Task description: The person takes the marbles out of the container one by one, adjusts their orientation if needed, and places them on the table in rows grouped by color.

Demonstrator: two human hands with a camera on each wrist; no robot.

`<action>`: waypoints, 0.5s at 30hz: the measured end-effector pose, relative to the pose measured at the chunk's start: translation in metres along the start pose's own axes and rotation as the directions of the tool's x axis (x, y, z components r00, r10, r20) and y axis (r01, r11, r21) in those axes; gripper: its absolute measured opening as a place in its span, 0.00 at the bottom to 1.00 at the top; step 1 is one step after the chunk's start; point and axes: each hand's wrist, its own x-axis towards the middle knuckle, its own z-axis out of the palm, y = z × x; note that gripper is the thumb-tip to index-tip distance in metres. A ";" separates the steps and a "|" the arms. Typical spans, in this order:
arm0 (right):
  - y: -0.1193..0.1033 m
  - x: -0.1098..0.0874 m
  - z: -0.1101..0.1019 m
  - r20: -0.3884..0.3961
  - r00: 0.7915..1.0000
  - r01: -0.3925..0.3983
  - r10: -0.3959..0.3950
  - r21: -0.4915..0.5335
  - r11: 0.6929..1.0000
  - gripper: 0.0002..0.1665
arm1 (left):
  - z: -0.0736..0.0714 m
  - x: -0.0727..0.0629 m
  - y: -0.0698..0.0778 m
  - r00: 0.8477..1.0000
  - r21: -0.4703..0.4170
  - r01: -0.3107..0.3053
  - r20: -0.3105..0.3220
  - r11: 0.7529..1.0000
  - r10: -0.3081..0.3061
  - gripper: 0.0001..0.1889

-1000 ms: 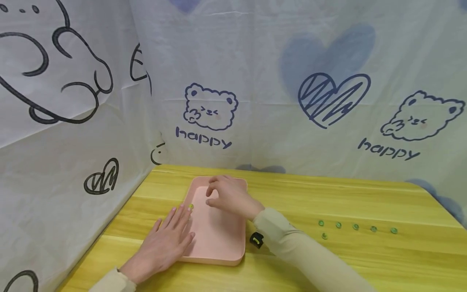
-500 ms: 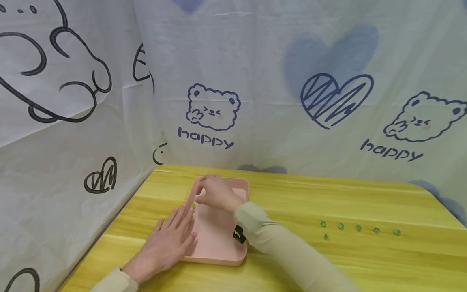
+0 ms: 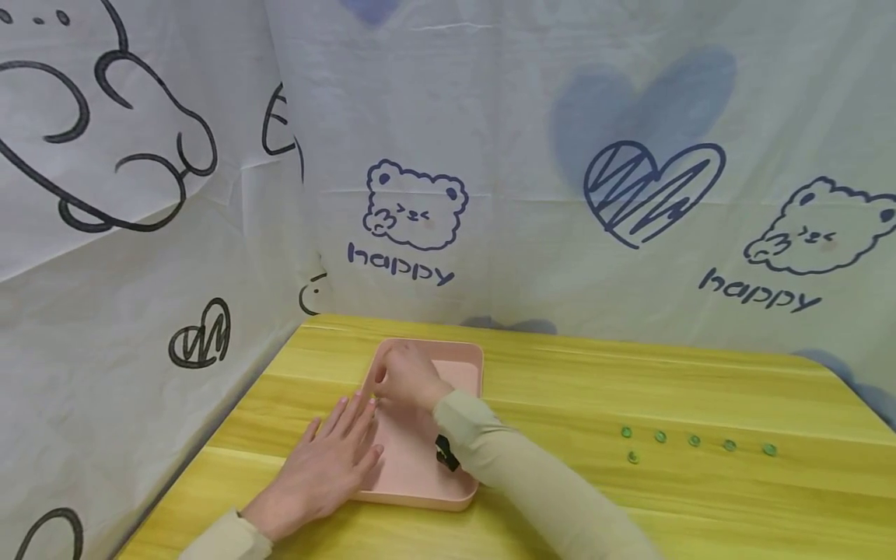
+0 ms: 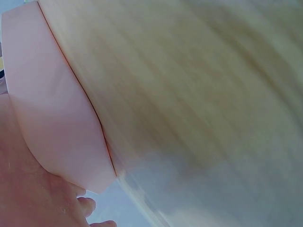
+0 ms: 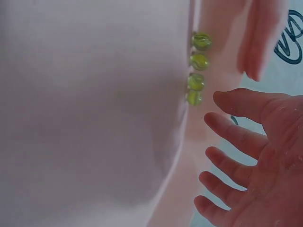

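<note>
Pale printed cloth [image 3: 518,117] closed off the back and left side of the yellow wood-grain tabletop [image 3: 700,389] that I was watching from afar. Over the last second the right grip [image 3: 408,379] had swung left across the pink tray [image 3: 406,467], from above its middle to its left wall, while the left grip [image 3: 318,467] stayed laid over the rim on that side, fingers straight and slightly spread. I judged that this shift turned the work from travel into close handling, with the right fingers brought within reach of what lay along the wall. Through the right wrist view I made out four yellow-green marbles [image 5: 196,82] lined up inside the tray, against or very near that wall. The lowest of them in that view sat just beside the thumb tip, a slim gap showing between; the other three ran on toward the left fingers. I saw the right thumb and fingers parted and gently bent, with nothing between them. Nothing showed in the left grip either. Well off to the right, six green marbles [image 3: 694,440] lay on the tabletop, five in a row and one just nearer.
</note>
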 end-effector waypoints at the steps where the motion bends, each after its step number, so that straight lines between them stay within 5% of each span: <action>1: 0.000 0.000 0.002 0.003 1.000 -0.008 0.008 -0.001 1.000 0.06 | 0.000 0.000 0.000 1.000 0.000 0.000 -0.002 1.000 0.000 0.33; 15: 0.003 0.001 0.016 0.019 0.999 -0.048 0.048 -0.005 0.999 0.05 | -0.003 0.002 0.001 1.000 0.011 0.012 0.025 1.000 -0.013 0.34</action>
